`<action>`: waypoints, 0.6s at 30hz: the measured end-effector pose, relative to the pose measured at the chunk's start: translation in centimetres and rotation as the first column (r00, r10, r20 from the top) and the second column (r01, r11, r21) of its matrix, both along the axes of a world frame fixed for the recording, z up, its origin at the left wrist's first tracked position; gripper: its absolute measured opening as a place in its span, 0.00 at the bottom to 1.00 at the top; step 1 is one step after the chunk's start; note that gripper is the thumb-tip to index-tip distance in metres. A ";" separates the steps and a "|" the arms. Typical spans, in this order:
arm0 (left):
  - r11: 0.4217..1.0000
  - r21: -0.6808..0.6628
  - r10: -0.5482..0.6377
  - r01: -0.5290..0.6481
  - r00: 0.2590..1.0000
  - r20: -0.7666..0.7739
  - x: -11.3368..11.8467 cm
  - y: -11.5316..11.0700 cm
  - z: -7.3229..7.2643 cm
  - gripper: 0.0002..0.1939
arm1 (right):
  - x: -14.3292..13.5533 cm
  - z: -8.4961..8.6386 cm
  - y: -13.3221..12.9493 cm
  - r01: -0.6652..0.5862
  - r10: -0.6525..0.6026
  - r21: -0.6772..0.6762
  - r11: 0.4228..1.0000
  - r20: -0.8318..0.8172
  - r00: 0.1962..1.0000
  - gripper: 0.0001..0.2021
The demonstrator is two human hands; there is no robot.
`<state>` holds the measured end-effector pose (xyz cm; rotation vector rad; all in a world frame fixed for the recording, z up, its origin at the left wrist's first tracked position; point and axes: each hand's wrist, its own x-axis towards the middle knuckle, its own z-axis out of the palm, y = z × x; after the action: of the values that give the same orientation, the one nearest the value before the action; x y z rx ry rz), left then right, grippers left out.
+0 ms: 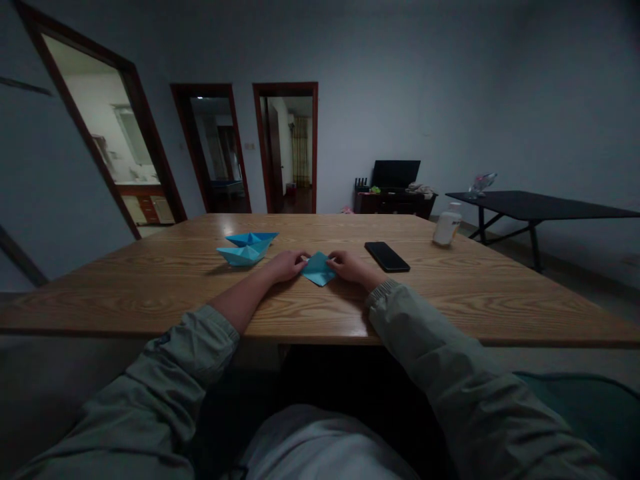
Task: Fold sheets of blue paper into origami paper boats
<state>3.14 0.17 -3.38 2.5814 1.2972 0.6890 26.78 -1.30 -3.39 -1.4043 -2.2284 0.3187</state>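
Head view shows us working at a wooden worktop [175, 293], where the folded blue paper [319, 268] lies between our two hands. Our left grip [289, 265] pinches its left edge and our right grip [349, 267] pinches its upper right edge, fingertips pressed together on each side, so the sheet sits centred with a corner pointing toward us. Left of our left grip we see a light-blue paper boat [244, 254] and, just behind it, a darker blue boat [250, 237]; a black phone [387, 257] lies near our right grip.
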 end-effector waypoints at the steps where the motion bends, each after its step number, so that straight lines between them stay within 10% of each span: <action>1: 1.000 0.004 0.021 -0.021 1.000 0.009 0.1 0.1 -0.1 0.18 | -0.1 -0.1 0.2 0.024 -0.024 0.008 1.000 -0.023 0.999 0.11; 7: 0.982 -0.081 0.170 -0.168 0.985 0.023 1.5 0.7 -0.5 0.22 | -0.3 -0.7 1.1 0.088 -0.089 0.069 0.994 0.014 0.996 0.11; 18: 0.932 -0.355 0.188 -0.077 0.938 0.292 1.6 2.0 -0.7 0.13 | -0.2 -1.5 2.0 0.008 -0.005 0.026 1.000 -0.130 0.991 0.24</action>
<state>4.74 2.14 -4.10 2.0239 1.3544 0.7910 26.55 0.66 -4.90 -1.3374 -2.1147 0.3670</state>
